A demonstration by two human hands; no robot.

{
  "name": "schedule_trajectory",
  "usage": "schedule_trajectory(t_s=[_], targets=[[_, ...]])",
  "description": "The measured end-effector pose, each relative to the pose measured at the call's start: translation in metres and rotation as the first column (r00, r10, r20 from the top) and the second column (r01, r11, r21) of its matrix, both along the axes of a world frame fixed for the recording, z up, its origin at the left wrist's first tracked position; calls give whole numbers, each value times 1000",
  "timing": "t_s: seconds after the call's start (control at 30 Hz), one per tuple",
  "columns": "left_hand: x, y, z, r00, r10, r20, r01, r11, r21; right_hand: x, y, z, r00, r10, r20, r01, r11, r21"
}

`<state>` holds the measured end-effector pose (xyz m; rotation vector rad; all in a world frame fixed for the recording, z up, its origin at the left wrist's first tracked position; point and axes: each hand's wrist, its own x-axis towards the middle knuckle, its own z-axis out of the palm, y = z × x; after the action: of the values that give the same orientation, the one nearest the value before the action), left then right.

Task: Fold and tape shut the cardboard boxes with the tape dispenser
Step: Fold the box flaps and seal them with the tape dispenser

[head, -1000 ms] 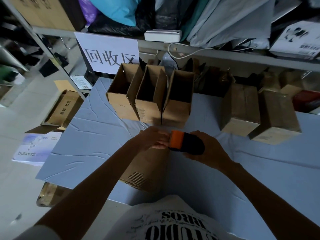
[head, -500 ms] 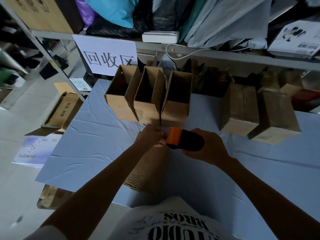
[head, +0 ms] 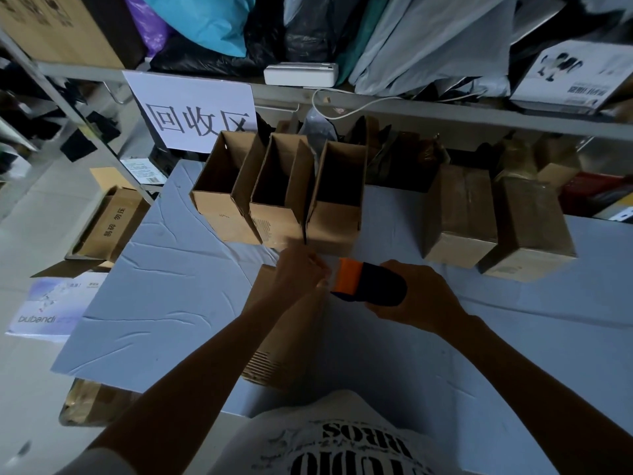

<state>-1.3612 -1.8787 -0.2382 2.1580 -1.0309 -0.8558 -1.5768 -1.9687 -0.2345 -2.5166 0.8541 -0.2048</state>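
Two closed boxes (head: 460, 214) sit side by side on the right of the tabletop (head: 171, 296). Their flaps are down and there's a shiny strip along the top that reads as tape to me, so I'd count those as done. Three open boxes (head: 277, 207) stand in a row at the back left, touching each other with flaps up, and nothing on them is folded or taped yet. Then there's the front box (head: 284, 344), lying on the tabletop right in front of the person, partly under the left forearm.

Right hand (head: 421, 296) is wrapped around the tape dispenser (head: 370, 284), the black-and-orange thing, holding it over the far end of the front box with the orange end pointing left. Left hand (head: 298, 272) has its fingers bunched right at that orange end. My guess is it's pinching the loose tape end to pull some out, but the tape is clear and the light is bad, so honestly I can't tell if it's got hold of anything.

So by my count it's two done, one mid-job with no tape on it that I can make out, and three untouched. That's less than halfway. What's left is sealing the front one, then folding and taping the back three.
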Motion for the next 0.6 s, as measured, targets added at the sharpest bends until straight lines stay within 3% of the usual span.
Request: schedule_trajectory(t_s=[0.1,0.27,0.47,0.6], targets=[[16,-1,2,985,16,170,-15,1000,-8,-15,-3,0,997,-21,-75,17,998,-55],[31,3,-5,992,47,-117,-32,991,127,-25,-18,4,981,-51,-187,42,998,-51],[30,-3,-17,993,7,-121,5,996,92,-27,-17,-9,964,-113,-241,121,993,18],[33,-3,-20,987,-47,-153,76,978,196,-30,-19,-17,967,-112,-230,115,993,2]])
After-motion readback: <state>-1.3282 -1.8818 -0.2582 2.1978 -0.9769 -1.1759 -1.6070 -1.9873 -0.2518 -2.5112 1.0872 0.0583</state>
